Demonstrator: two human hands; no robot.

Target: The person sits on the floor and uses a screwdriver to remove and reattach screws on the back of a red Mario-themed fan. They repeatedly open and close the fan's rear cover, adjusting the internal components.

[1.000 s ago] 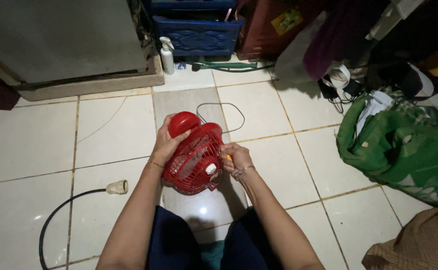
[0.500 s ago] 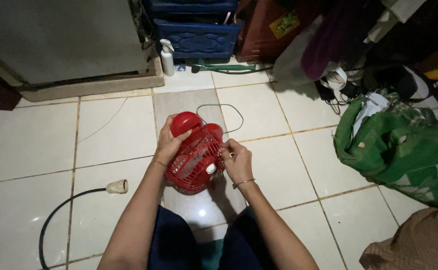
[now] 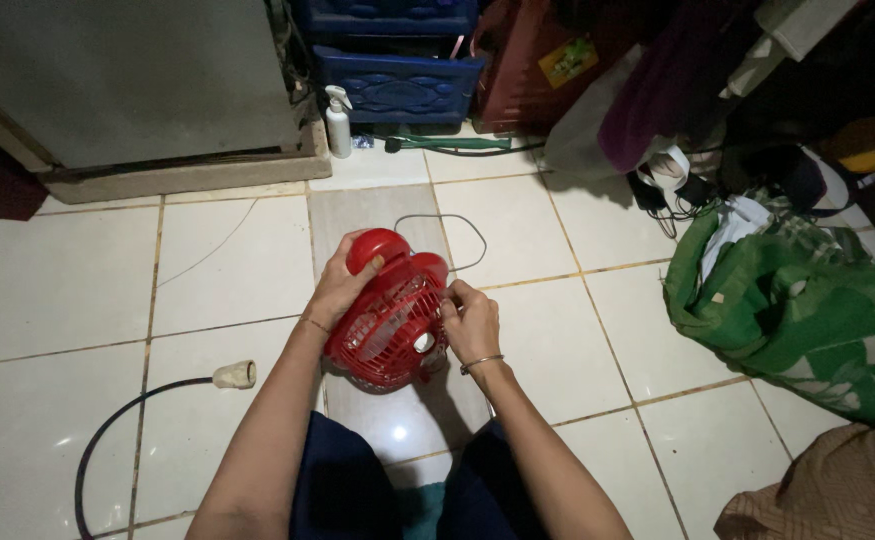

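Note:
A small red fan [image 3: 389, 318] with a round grille is held above the white tiled floor [image 3: 77, 290] in front of my knees. My left hand [image 3: 340, 285] grips its left side, thumb on the red dome at the top. My right hand [image 3: 469, 320] is at the fan's right rim, fingers pinched against the grille edge. A thin dark cord [image 3: 444, 222] loops on the tiles just beyond the fan.
A black cable ending in a cream socket [image 3: 234, 375] lies at the left. A white spray bottle [image 3: 338, 124] stands by a grey cabinet [image 3: 127, 80] and blue crates [image 3: 397, 80]. A green bag [image 3: 797, 310] and piled clothes fill the right side.
My right hand has shifted up along the fan's right rim, and the fan has tilted slightly. My left hand keeps its grip.

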